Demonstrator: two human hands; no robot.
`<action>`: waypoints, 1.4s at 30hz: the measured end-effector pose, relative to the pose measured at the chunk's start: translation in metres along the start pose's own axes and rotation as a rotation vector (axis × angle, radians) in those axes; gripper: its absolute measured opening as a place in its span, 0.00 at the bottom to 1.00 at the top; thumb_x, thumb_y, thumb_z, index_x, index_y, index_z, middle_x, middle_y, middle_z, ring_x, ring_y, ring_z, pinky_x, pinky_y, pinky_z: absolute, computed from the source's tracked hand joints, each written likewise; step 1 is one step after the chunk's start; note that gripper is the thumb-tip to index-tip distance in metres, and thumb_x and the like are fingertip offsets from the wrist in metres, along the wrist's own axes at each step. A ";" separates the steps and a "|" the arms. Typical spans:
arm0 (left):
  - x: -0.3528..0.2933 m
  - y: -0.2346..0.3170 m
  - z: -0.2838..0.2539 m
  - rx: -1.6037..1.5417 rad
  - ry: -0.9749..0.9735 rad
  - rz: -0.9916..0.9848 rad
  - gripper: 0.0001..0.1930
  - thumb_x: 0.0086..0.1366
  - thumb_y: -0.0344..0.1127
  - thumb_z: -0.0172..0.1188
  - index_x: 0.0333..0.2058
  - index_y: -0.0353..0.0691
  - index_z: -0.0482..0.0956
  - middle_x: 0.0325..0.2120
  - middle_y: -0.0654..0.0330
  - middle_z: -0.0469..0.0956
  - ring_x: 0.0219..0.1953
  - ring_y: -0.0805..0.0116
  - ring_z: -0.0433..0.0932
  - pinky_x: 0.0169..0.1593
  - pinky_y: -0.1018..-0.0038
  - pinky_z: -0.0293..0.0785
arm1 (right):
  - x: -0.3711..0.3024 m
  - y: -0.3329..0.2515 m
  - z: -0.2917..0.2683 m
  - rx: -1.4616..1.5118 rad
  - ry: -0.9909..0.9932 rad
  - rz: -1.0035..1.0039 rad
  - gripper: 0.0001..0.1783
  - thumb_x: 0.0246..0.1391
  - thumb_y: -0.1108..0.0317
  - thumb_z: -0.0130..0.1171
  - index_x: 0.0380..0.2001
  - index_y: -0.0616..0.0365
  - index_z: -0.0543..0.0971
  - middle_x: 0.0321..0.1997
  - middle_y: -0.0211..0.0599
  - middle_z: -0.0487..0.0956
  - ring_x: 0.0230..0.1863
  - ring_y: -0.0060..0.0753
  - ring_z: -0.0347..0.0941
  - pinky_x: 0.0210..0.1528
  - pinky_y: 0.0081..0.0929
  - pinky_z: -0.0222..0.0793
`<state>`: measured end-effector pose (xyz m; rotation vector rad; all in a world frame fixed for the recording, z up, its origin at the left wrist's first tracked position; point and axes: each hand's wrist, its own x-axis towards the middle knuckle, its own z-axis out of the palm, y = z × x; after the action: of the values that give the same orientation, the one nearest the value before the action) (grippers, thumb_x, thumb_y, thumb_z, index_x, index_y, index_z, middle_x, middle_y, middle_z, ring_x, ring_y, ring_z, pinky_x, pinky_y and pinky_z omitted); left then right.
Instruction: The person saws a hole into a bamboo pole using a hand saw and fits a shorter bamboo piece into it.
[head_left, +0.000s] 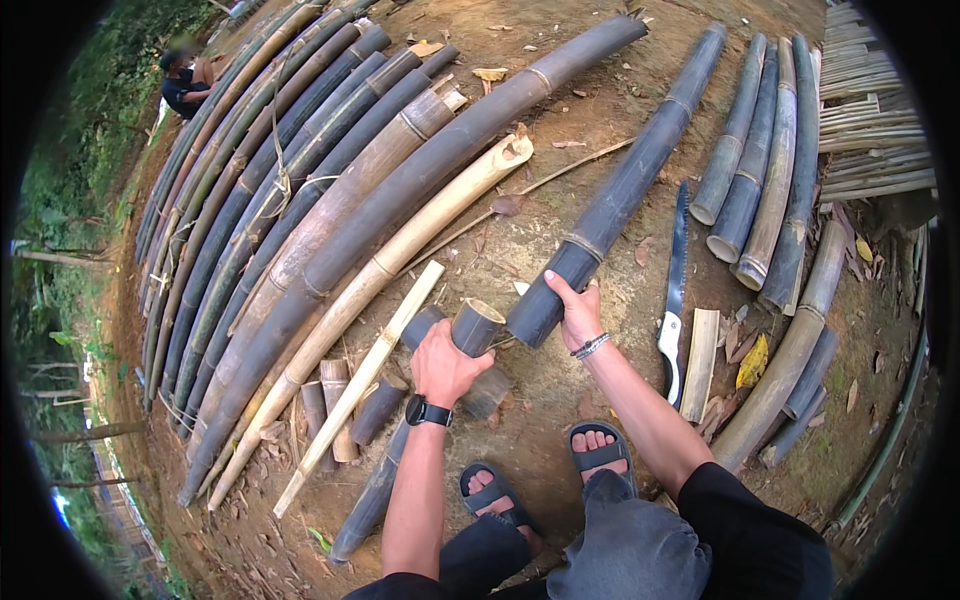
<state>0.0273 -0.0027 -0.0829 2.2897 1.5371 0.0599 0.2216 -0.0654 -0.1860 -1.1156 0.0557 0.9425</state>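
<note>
My left hand (445, 362) is closed around a short cut piece of bamboo (478, 322), its pale round end facing up. On the right, my right hand (578, 312) grips the near end of a long dark bamboo pole (630, 190), thumb on top and fingers curled round its side. The pole stretches away toward the far side. Just right of that hand lies a hand saw (675, 300) with a dark toothed blade and a white handle. Beneath and beside my left hand are more short bamboo offcuts (380, 408), partly covered by the hand.
Many long bamboo poles (330, 190) lie side by side at the left, some tied with cord. A pale split strip (360, 385) lies before them. Cut bamboo lengths (745, 190) and a slatted bamboo stack (870, 130) are at right. Another person (185, 88) sits far left.
</note>
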 end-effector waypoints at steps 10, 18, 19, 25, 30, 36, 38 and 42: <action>0.002 0.012 -0.041 -0.025 -0.138 0.061 0.35 0.39 0.54 0.75 0.38 0.29 0.78 0.32 0.40 0.82 0.37 0.44 0.82 0.46 0.58 0.76 | -0.021 -0.022 0.021 0.147 0.045 -0.083 0.35 0.51 0.68 0.73 0.54 0.62 0.61 0.50 0.45 0.75 0.48 0.35 0.76 0.51 0.35 0.76; -0.004 0.016 -0.061 -0.025 -0.095 0.076 0.33 0.41 0.52 0.74 0.39 0.29 0.78 0.33 0.42 0.82 0.36 0.45 0.82 0.44 0.58 0.77 | -0.023 -0.016 0.035 0.156 0.073 -0.144 0.28 0.54 0.62 0.69 0.51 0.60 0.67 0.44 0.39 0.77 0.41 0.32 0.78 0.44 0.35 0.79; -0.007 0.018 -0.062 -0.011 -0.079 0.079 0.34 0.41 0.51 0.74 0.41 0.28 0.78 0.33 0.42 0.82 0.36 0.45 0.82 0.45 0.58 0.77 | -0.022 -0.013 0.038 0.150 0.084 -0.184 0.25 0.56 0.61 0.68 0.49 0.60 0.69 0.42 0.37 0.78 0.39 0.32 0.79 0.42 0.35 0.80; -0.031 0.031 -0.074 0.102 0.101 0.051 0.32 0.42 0.47 0.72 0.40 0.28 0.74 0.36 0.42 0.80 0.39 0.44 0.81 0.45 0.58 0.76 | -0.025 -0.015 0.045 0.302 -0.070 -0.080 0.29 0.54 0.59 0.70 0.53 0.58 0.68 0.45 0.35 0.76 0.41 0.29 0.75 0.47 0.32 0.75; -0.036 0.035 -0.089 0.103 0.104 0.070 0.32 0.42 0.47 0.72 0.40 0.29 0.73 0.35 0.42 0.80 0.38 0.44 0.80 0.44 0.57 0.77 | -0.025 -0.011 0.051 0.350 -0.089 -0.114 0.27 0.54 0.57 0.69 0.50 0.59 0.71 0.42 0.34 0.77 0.40 0.28 0.75 0.45 0.30 0.75; -0.044 0.039 -0.090 0.158 0.265 0.097 0.33 0.42 0.48 0.73 0.41 0.29 0.73 0.34 0.42 0.79 0.37 0.44 0.80 0.43 0.58 0.77 | -0.025 -0.014 0.069 0.379 -0.084 -0.139 0.25 0.55 0.55 0.68 0.47 0.61 0.73 0.39 0.34 0.78 0.37 0.28 0.76 0.42 0.29 0.75; -0.048 0.042 -0.088 0.192 0.341 0.109 0.33 0.42 0.48 0.73 0.42 0.29 0.73 0.34 0.42 0.79 0.37 0.44 0.80 0.43 0.58 0.78 | -0.020 -0.013 0.074 0.381 -0.081 -0.164 0.26 0.55 0.53 0.67 0.46 0.62 0.73 0.39 0.35 0.78 0.37 0.28 0.77 0.41 0.29 0.75; -0.035 0.040 -0.086 0.184 0.225 -0.004 0.33 0.43 0.47 0.73 0.42 0.28 0.74 0.32 0.41 0.80 0.36 0.43 0.81 0.42 0.57 0.78 | -0.013 -0.010 0.081 0.355 -0.124 -0.228 0.30 0.56 0.46 0.62 0.47 0.62 0.72 0.39 0.43 0.80 0.37 0.34 0.79 0.41 0.34 0.78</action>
<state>0.0276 -0.0231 0.0161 2.4948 1.7216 0.1889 0.1878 -0.0113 -0.1337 -0.7170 -0.0055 0.7591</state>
